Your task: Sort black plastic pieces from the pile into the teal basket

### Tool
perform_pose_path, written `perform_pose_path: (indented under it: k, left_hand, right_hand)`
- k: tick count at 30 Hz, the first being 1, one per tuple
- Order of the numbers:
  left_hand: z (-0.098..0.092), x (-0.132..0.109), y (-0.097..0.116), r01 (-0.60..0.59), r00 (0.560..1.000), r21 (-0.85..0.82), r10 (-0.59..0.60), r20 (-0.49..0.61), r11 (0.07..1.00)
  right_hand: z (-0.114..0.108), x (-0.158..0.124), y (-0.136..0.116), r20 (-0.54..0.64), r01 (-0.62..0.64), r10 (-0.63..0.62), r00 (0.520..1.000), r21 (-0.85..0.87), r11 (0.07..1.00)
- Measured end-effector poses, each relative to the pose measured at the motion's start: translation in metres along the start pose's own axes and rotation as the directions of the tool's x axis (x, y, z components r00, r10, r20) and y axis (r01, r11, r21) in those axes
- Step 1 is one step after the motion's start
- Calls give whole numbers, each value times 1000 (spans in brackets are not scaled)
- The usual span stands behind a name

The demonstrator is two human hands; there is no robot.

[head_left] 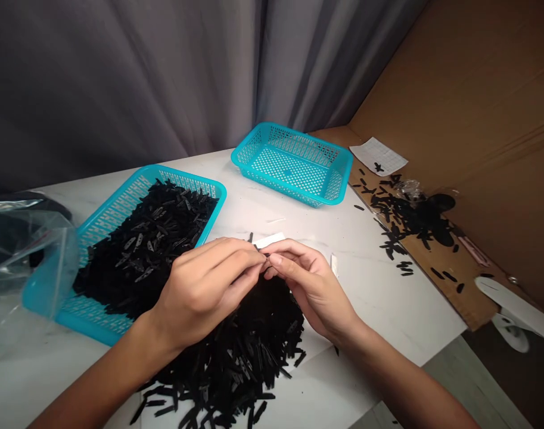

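While between fingertips [274, 260], black piece [266, 255] hidden.

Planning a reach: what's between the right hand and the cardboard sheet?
Head view: a white strip and a few stray black pieces on the white tabletop.

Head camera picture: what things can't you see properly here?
Head view:
- Small black piece: the left hand and right hand hide most of it.
- Turquoise plastic basket's floor: heaped flat black pieces hide it.
- Dark object: a clear plastic bag blurs it.
- White curved plastic thing: the right edge cuts it off.
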State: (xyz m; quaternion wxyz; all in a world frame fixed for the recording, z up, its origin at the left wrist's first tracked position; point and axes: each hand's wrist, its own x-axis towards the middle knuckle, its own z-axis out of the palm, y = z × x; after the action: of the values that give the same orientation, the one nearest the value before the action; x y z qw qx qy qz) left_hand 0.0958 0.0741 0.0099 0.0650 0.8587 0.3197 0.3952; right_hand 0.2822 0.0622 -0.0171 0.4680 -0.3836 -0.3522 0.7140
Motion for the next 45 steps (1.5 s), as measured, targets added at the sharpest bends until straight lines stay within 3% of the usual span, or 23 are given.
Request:
perform_pose_path:
  k: [5, 10, 20, 32, 40, 45]
  left_hand:
    - [-4, 3, 2, 118, 992, -103, -121, -23, 988]
    - [-6, 6, 3, 298, 950, -112, -306, -64, 948]
    - [-3, 5, 5, 463, 882, -275, -468, 50, 843]
    - [-3, 9, 8, 636, 734, -535, -651, 195, 556]
    - [-6, 10, 5, 688, 649, -654, -670, 361, 314]
    - [-5, 7, 2, 707, 609, -668, -680, 408, 232]
  right_hand:
    - [-2, -1, 1, -70, 105, -106, 992, -16, 994]
    - [-1, -2, 0, -109, 141, -138, 984, 23, 990]
    - [-1, -4, 0, -89, 149, -147, 985, 15, 989]
    - [-2, -6, 0, -70, 144, -147, 987, -45, 989]
    - [-2, -5, -3, -17, 73, -72, 997, 33, 997]
    - [0, -6, -3, 25, -10, 8, 1000, 94, 995]
